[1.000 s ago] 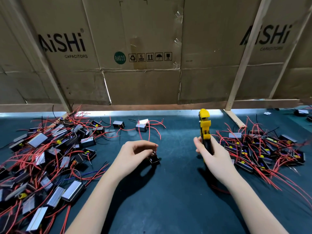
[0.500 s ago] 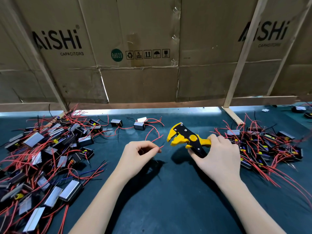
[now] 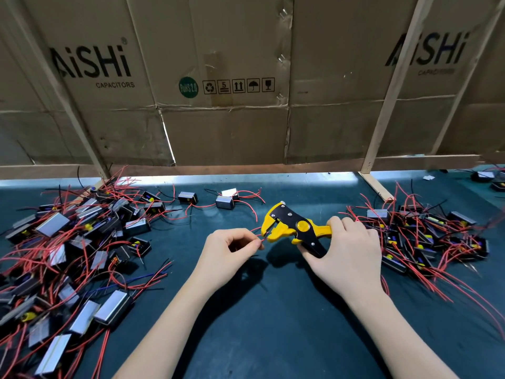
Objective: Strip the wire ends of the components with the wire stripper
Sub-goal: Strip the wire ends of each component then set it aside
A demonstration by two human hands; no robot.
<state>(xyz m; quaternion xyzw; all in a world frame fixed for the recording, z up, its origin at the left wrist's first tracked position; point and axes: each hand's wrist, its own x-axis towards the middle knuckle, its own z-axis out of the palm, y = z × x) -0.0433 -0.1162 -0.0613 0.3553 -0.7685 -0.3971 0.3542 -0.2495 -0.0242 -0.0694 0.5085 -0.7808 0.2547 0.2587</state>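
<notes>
The left hand pinches 1 red wire right at the open mouth of 1 yellow wire stripper, which the right hand grips by its handles. 2 piles of parts sit on the worktop, 1 big pile left and 1 smaller pile right, with 3 loose parts between them.

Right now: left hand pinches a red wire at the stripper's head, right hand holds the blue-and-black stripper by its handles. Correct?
Not quite. The head view shows the wire stripper is yellow and black, not blue and black. The rest stands: the left hand pinches a red wire at the stripper's head, and the right hand holds it by its handles.
</notes>
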